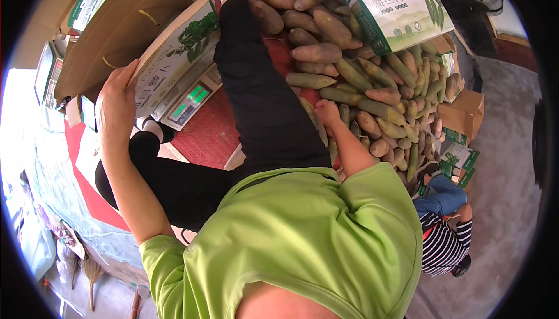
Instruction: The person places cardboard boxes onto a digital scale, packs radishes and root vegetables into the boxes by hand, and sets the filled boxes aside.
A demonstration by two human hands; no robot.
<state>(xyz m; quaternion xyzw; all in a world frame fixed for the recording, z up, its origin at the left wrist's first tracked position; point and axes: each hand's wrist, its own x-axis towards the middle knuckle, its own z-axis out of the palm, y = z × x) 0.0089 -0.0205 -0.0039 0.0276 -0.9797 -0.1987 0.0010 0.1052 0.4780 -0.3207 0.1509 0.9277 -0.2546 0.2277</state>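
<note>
We take the scale (192, 99) as our landmark: a flat weighing scale with a lit green display, lying on a red mat (207, 138). Just left of the scale stands an open carton (172, 62), white with green leaf print outside and plain brown inside. Our left hand (116, 100) grips the carton's near flap edge, fingers curled over the rim, so the hand is clasped on the carton.

To the right of the scale, past our black trouser leg (262, 103), lies the heap of radishes (355, 80), long roots in brown and green, spread across the mat and floor. Our right hand (327, 112) is down at the near edge of that heap, touching the radishes; the fingers are turned away from us, and we cannot tell whether they are closed on a root or lie loose.

Beyond the scale, on the far side of the heap, a second printed box (396, 7) leans over the radishes. Farther right of the heap sit small brown boxes (466, 112) on the grey floor. Below them, well away from the scale, another person in a striped top (445, 246) and blue trousers crouches near the heap's end.
</note>
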